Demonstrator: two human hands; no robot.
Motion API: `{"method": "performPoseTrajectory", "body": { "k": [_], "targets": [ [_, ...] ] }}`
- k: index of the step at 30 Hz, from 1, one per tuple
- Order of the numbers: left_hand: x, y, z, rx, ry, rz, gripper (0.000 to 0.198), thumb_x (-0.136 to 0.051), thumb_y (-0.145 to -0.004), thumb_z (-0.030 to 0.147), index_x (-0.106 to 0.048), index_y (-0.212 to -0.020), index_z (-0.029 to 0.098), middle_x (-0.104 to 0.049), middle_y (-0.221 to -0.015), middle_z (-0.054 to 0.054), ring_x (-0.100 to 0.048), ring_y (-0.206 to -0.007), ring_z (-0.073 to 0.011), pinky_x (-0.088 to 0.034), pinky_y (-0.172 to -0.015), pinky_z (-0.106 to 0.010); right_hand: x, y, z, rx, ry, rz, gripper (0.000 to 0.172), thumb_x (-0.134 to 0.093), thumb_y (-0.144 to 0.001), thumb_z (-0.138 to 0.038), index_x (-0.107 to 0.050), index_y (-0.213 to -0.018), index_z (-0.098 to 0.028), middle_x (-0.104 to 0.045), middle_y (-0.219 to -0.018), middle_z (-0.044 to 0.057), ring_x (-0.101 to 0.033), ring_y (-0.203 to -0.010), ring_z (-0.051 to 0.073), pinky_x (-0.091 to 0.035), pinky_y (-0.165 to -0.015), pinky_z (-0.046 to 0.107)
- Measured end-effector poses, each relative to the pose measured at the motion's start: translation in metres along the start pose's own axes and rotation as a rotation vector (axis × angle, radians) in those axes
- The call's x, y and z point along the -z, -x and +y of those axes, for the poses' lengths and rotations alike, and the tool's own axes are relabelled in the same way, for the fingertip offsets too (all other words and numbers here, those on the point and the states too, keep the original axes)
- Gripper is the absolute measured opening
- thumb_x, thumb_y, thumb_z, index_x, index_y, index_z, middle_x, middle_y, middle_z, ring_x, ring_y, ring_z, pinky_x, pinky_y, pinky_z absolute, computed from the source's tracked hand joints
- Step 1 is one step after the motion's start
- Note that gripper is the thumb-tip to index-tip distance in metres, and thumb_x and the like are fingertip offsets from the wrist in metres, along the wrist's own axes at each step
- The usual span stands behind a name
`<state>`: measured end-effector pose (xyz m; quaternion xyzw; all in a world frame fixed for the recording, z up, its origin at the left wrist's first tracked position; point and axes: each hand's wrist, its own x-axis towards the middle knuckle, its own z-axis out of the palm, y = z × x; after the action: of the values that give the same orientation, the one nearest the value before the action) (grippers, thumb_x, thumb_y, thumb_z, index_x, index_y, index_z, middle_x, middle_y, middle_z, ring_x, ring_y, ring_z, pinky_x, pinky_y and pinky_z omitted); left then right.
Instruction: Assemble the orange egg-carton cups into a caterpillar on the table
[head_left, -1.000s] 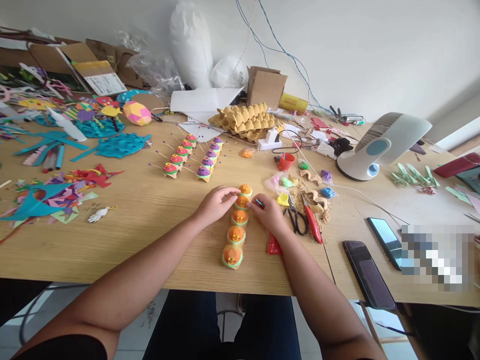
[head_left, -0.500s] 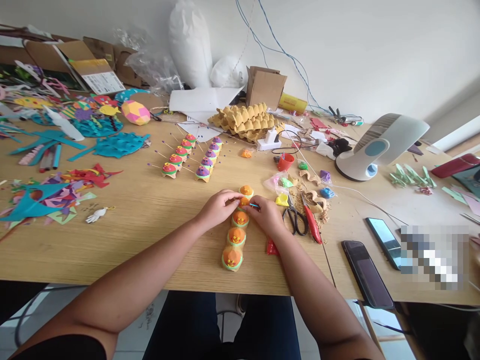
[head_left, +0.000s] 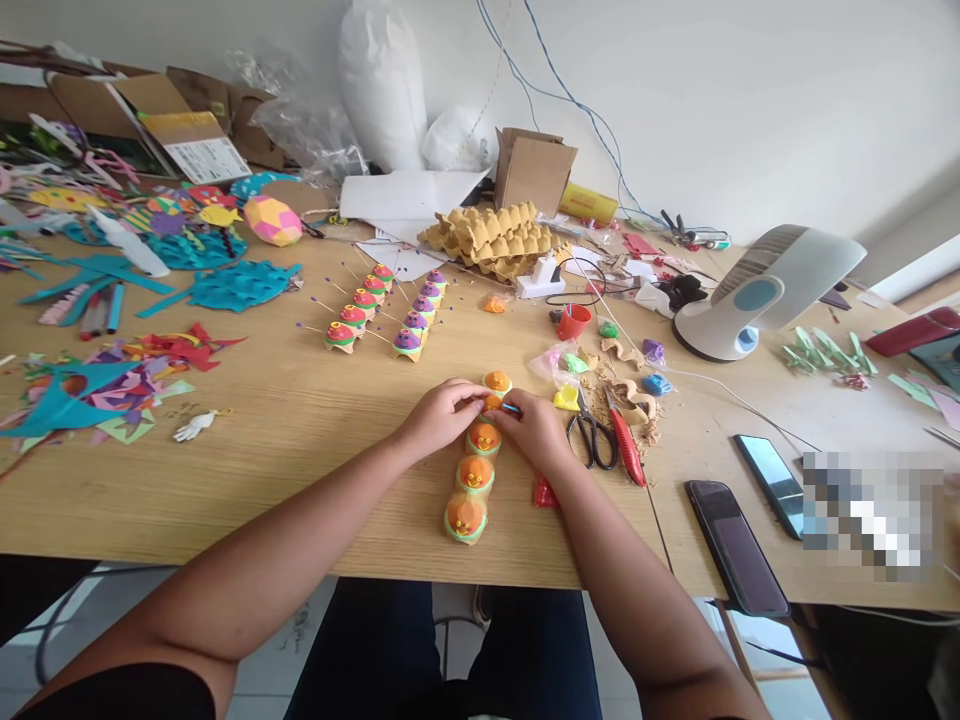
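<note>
An egg-carton strip (head_left: 475, 475) with orange domes, green bands and small yellow-and-red face details runs lengthwise in front of me on the wooden table. My left hand (head_left: 444, 415) has its fingers and thumb closed at the side of the second dome from the far end. From the other side, my right hand (head_left: 536, 425) pinches a thin blue stick-like tool (head_left: 511, 408), its tip close to that same dome. The fingers partly hide the dome and the tool's tip. Beside my right forearm lies a red packet (head_left: 544, 492).
Scissors (head_left: 592, 440) and a red utility knife (head_left: 626, 450) lie right of my right hand, near yellow clay (head_left: 565, 398). Two finished-looking strips (head_left: 360, 308) with pins stand further back. Phones (head_left: 735, 545), a white fan (head_left: 750, 300) and paper scraps (head_left: 82, 400) flank the work area.
Both hands keep nearly the same hold at the second dome. The whole view has shifted very slightly; nothing was picked up or let go.
</note>
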<state>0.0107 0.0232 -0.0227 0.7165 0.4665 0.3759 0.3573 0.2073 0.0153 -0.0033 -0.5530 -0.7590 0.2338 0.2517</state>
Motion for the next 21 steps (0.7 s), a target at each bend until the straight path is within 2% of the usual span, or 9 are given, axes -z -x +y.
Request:
{"method": "performPoseTrajectory", "body": {
  "k": [8,12,16,18,21],
  "targets": [
    [0.001,0.000,0.000,0.002,-0.004,0.005,0.030,-0.056,-0.092,0.031,-0.073,-0.115,0.022,-0.070,-0.118,-0.008,-0.065,-0.112,-0.0220,-0.053,-0.099,-0.036,-0.001,-0.001,0.004,-0.007,-0.097,-0.013,0.037,-0.067,-0.086,-0.054,-0.058,-0.073,-0.020,-0.053,-0.064,-0.004,-0.045,-0.061,0.012,-0.028,-0.058,0.026],
    [0.005,0.000,-0.001,0.035,-0.009,0.040,0.030,-0.056,-0.093,0.033,-0.072,-0.115,0.021,-0.071,-0.116,-0.008,-0.067,-0.105,-0.0214,-0.054,-0.092,-0.034,0.002,-0.001,0.004,-0.040,-0.318,0.069,0.047,-0.056,-0.090,-0.064,-0.053,-0.070,-0.021,-0.046,-0.061,-0.003,-0.042,-0.060,0.013,-0.032,-0.058,0.027],
    [0.010,0.000,-0.003,0.058,-0.113,0.038,0.029,-0.056,-0.093,0.032,-0.071,-0.115,0.021,-0.073,-0.112,-0.007,-0.068,-0.099,-0.0211,-0.054,-0.088,-0.034,0.008,-0.003,0.005,-0.089,-0.537,0.145,0.051,-0.036,-0.097,-0.064,-0.052,-0.072,-0.022,-0.050,-0.063,-0.001,-0.045,-0.060,0.014,-0.039,-0.061,0.028],
    [0.011,0.000,-0.004,0.032,-0.185,0.024,0.027,-0.056,-0.092,0.030,-0.071,-0.113,0.021,-0.074,-0.110,-0.007,-0.068,-0.099,-0.0216,-0.054,-0.088,-0.034,0.011,-0.004,0.008,-0.105,-0.526,0.139,0.048,-0.035,-0.099,-0.059,-0.054,-0.075,-0.022,-0.053,-0.064,0.000,-0.047,-0.060,0.015,-0.039,-0.061,0.028],
    [0.011,0.001,-0.006,0.004,-0.233,0.009,0.027,-0.057,-0.091,0.028,-0.070,-0.113,0.022,-0.075,-0.107,-0.006,-0.068,-0.100,-0.0223,-0.054,-0.087,-0.033,0.012,-0.002,0.011,-0.113,-0.315,0.101,0.038,-0.042,-0.098,-0.049,-0.058,-0.077,-0.021,-0.057,-0.066,0.000,-0.051,-0.063,0.015,-0.038,-0.063,0.028]
  ]
}}
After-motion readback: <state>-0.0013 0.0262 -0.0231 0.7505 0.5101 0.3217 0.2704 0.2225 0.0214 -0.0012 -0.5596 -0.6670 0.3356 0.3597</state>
